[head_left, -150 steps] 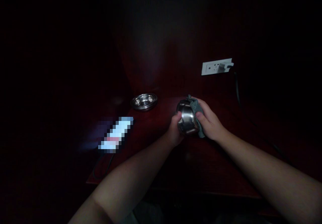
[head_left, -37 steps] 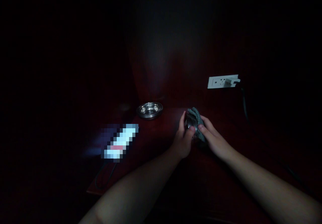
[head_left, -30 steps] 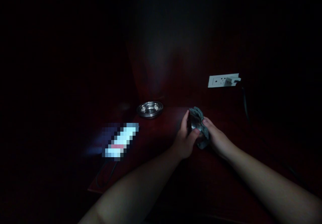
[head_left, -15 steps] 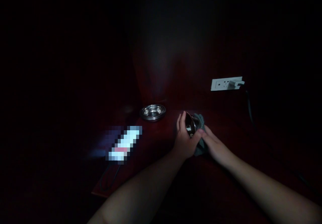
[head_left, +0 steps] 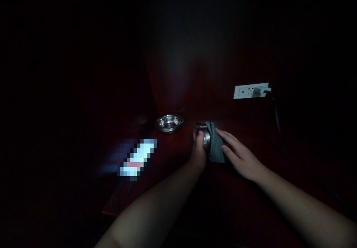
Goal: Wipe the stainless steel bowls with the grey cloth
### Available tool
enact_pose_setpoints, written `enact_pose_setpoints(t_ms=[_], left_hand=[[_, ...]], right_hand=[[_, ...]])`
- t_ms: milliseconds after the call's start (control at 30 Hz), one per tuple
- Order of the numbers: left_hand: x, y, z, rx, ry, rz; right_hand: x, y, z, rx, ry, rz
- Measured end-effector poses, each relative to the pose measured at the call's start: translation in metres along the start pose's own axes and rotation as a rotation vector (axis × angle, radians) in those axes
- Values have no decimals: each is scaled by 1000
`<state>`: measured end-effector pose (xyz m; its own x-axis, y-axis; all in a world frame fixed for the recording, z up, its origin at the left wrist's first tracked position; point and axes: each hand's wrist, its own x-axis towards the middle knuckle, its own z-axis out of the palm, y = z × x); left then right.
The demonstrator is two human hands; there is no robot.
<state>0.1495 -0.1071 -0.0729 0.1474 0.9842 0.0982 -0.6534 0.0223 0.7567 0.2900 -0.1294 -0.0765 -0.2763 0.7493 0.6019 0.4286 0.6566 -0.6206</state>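
My left hand (head_left: 199, 153) is closed around a small shiny metal bowl (head_left: 206, 138), its thumb on the near side. The bowl is tipped onto its side, so its outside faces right. A grey-green cloth (head_left: 216, 149) lies against that outside and hangs down in folds. My right hand (head_left: 240, 158) presses the cloth to the bowl with its fingers extended along it. To the left, a few nested metal bowls (head_left: 169, 124) rest upright on the dark red surface, apart from both hands.
A bright, pixelated phone-like screen (head_left: 139, 158) lies to the left, with a thin cable (head_left: 122, 199) below it. A white wall socket (head_left: 245, 91) holds a plug (head_left: 262, 90) at the right, its dark cord (head_left: 276, 116) hanging down. Much of the surroundings is too dark to make out.
The bowl has turned so its opening no longer shows. My right hand has shifted from gripping near the rim to lying along the cloth, which now covers the bowl's right side.
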Motion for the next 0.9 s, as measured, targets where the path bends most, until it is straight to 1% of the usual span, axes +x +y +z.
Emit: enact_pose_setpoints(t_ms=[67,100,167,233,333,400,533,600,733,833,900], left_hand=[[0,1,2,-36,-77,-55],[-1,2,3,-60,-96,-80],[-3,4,5,-113,-104,-129],[-7,6,7,-152,-104,-194],[-14,11,10,-175,-134,-299],[-18,13,12,-173,-130,-350],[-23,11,13,-138,-111,-409],[-22,7,13,-117,-111,-395],[-17,-7,10,-33,-123,-281],[-12,-19,2,70,-120,-254],[-9,-25,-3,121,-147,-208]], right_hand=[[2,-1,-4,-128,-18,-46],[2,-1,-5,-185,-18,-58],[2,-2,-6,-279,3,-77],[2,-2,-5,-329,34,-109],[1,-2,-3,-322,58,-170],[0,-2,0,-289,66,-184],[-1,-3,3,-217,98,-131],[-1,-3,3,-184,116,-92],[-2,-5,2,-120,135,-31],[-2,-5,1,-80,140,18],[-2,-6,1,-56,143,46]])
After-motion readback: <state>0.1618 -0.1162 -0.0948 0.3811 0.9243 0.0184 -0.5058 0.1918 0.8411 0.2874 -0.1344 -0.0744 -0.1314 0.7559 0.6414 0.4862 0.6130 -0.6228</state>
